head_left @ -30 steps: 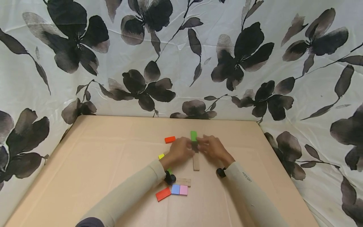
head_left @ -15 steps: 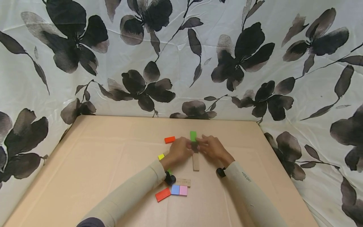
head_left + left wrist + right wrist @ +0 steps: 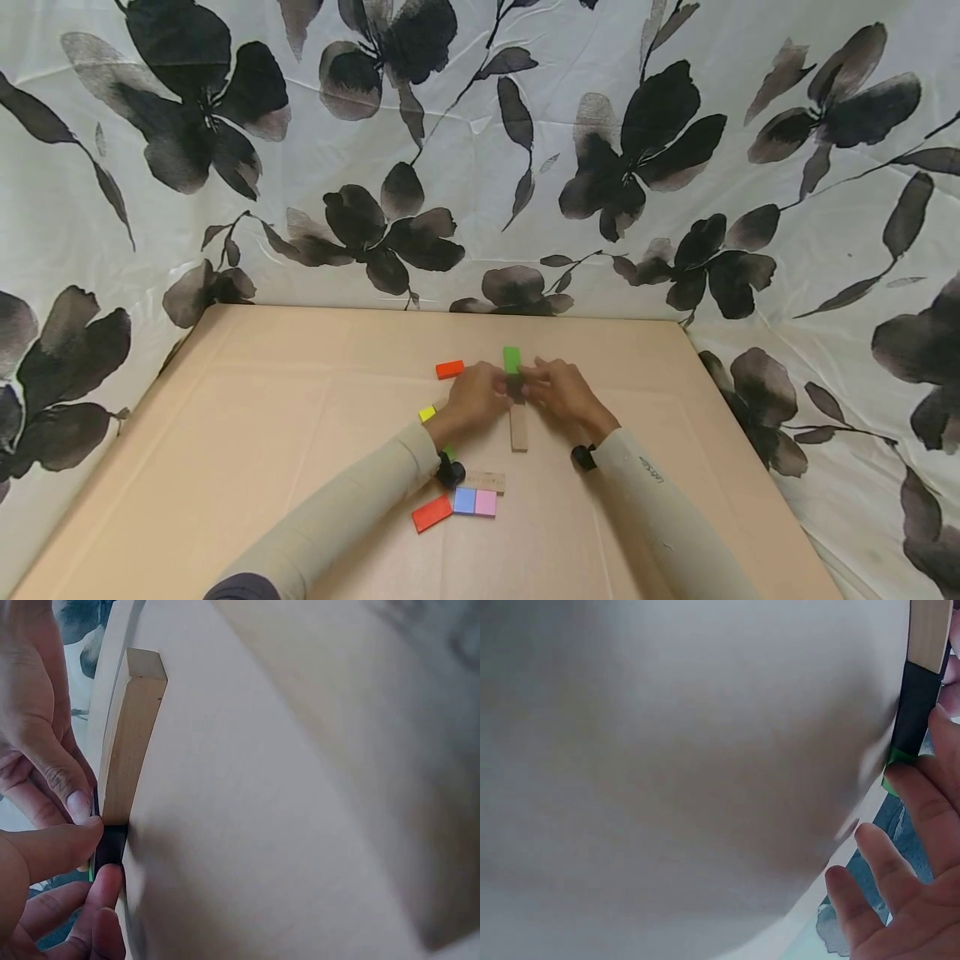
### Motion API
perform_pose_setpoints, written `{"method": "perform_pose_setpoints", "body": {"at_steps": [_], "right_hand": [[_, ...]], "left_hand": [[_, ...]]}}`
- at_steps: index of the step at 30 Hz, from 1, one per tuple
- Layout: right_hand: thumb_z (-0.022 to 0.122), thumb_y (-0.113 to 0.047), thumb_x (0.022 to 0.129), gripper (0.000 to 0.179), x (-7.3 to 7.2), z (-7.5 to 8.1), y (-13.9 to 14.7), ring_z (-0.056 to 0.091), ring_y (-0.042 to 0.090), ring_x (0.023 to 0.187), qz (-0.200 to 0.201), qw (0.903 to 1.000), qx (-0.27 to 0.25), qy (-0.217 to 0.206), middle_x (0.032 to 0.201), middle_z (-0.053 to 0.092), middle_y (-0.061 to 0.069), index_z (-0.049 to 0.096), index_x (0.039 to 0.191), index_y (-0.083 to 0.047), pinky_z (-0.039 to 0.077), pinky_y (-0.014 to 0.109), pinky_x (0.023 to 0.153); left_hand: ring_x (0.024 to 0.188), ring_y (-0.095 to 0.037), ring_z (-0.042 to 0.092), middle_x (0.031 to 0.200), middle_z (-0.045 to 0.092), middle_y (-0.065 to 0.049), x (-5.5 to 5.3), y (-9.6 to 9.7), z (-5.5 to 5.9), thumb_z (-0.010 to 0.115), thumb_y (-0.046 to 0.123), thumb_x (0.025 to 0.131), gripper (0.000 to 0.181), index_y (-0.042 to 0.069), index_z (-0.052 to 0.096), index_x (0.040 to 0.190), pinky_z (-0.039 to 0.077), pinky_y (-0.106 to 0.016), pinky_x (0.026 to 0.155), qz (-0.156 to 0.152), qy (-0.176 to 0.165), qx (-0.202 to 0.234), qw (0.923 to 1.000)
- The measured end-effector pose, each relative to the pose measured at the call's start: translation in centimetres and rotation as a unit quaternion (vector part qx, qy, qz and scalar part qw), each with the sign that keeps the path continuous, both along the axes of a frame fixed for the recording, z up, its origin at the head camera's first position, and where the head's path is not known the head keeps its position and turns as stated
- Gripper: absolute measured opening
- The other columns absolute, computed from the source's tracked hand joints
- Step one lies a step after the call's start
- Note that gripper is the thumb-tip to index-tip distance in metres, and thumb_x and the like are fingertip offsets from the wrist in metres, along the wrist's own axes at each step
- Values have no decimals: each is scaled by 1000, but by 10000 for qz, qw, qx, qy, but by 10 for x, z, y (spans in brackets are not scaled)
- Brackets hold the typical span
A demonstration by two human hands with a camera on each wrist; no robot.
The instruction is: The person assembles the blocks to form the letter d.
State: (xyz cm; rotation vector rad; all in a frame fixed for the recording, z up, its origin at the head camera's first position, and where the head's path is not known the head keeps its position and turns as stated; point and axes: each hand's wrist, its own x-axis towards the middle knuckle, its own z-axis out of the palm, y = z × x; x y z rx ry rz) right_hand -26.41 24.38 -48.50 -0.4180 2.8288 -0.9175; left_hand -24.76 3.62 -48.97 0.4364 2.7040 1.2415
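A row of blocks stands out from me: a plain wooden block (image 3: 518, 428) nearest, a black block (image 3: 111, 844) in the middle, a green block (image 3: 512, 360) at the far end. My left hand (image 3: 480, 392) pinches the black block between thumb and a finger, close to where it meets the wooden one. From the other side my right hand (image 3: 561, 388) holds the black block with thumb and index finger. The index fingertip (image 3: 897, 772) touches where black meets green; the other right fingers are spread. In the head view my hands partly hide the black block.
Left of the row lie a red block (image 3: 449, 369) and a partly covered yellow block (image 3: 427, 413). Nearer me are another red block (image 3: 431, 514), a blue block (image 3: 464, 501), a pink block (image 3: 485, 502) and a plain wooden piece (image 3: 486, 482). A flowered cloth (image 3: 480, 150) hangs beyond the table.
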Motion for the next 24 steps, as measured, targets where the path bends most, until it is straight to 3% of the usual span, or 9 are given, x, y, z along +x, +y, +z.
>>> {"method": "perform_pose_setpoints", "body": {"at_steps": [7, 12, 16, 20, 24], "right_hand": [[75, -23, 99, 49, 10, 0, 4, 40, 49, 153, -121, 9996, -227, -131, 164, 42, 23, 64, 147, -18, 31, 64, 124], [82, -31, 94, 66, 23, 0, 7, 33, 46, 157, -235, 9973, -505, -479, 169, 36, 21, 57, 154, -18, 27, 64, 126], [85, -36, 90, 78, 30, 1, 7, 30, 46, 159, -122, 9978, -329, -569, 171, 33, 20, 51, 158, -17, 26, 65, 126], [85, -33, 91, 76, 32, 1, 6, 32, 47, 158, -12, 9989, -115, -454, 170, 34, 21, 52, 157, -16, 29, 65, 125], [85, -30, 91, 71, 30, 1, 6, 34, 48, 157, -36, 9987, -231, -463, 170, 34, 21, 55, 155, -18, 28, 65, 125]], "left_hand": [[95, -22, 65, 105, 76, -5, -2, -1, -2, 79, 14, 94, 23, 8, 79, 116, 58, -39, 86, -59, -27, 44, 10000], [94, -22, 64, 101, 74, -3, -3, -3, -1, 76, 13, 95, 19, 10, 80, 113, 56, -39, 84, -90, 1, 45, 9999], [97, -24, 63, 105, 73, -5, -1, -3, 0, 75, 14, 95, 24, 7, 78, 118, 56, -41, 89, -45, -72, 56, 9999], [100, -24, 64, 109, 74, -7, -1, -2, -1, 76, 14, 95, 28, 7, 77, 122, 56, -43, 93, -47, -94, 77, 9999], [100, -24, 65, 109, 75, -8, 0, -2, -1, 76, 13, 95, 28, 6, 77, 122, 56, -43, 94, -21, -8, 88, 10000]]}}
